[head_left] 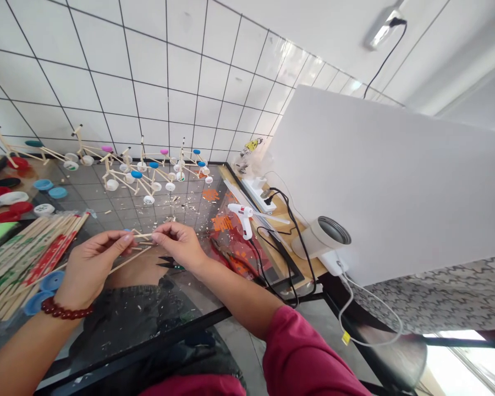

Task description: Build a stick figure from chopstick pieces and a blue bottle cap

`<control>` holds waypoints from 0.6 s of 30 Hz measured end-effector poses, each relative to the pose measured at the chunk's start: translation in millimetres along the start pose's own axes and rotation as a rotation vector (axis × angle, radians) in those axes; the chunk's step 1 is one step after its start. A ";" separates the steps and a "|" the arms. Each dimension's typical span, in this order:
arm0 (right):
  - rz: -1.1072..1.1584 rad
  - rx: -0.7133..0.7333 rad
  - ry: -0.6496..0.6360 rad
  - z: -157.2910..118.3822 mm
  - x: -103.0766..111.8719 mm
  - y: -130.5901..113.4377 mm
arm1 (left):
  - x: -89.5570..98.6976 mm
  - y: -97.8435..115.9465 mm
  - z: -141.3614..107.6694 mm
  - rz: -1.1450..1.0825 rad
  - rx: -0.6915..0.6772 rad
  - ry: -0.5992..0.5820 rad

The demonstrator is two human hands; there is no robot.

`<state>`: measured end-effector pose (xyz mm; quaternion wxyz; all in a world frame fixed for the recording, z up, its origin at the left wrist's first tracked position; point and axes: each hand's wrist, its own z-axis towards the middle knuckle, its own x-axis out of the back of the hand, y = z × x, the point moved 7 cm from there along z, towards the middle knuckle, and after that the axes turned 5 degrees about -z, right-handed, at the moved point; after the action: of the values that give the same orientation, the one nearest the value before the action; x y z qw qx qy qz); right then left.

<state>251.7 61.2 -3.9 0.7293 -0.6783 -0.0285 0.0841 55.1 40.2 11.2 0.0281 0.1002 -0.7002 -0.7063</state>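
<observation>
A wooden stick (143,236) is being pinched by both the left hand (94,257) and right hand (180,243). Beyond, wheeled stick models (153,165) are being supported by the tabletop (86,192).

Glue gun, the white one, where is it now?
In the head view, the glue gun is to the right of the right hand, between the pliers and the white power strip.
</observation>
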 end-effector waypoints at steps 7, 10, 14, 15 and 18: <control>0.042 -0.049 0.002 0.0 -1.0 2.8 | -1.1 0.3 0.1 -0.025 -0.049 0.018; 0.003 -0.026 0.015 -0.2 0.4 0.4 | 2.0 -5.5 1.5 -0.009 -0.049 0.014; -0.123 0.064 0.047 -0.1 4.0 -4.3 | 9.4 -14.6 5.3 0.059 -0.059 -0.020; -0.143 0.090 0.041 -0.1 3.7 -5.2 | 11.2 -16.1 6.4 0.090 -0.062 -0.024; -0.183 0.161 0.021 -2.0 1.8 -8.1 | 12.4 -16.4 7.8 0.161 -0.050 -0.034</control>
<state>254.4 59.0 4.0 0.7862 -0.6131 -0.0760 0.0123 43.2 45.9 -6.4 0.0755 0.0308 -0.6886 -0.7205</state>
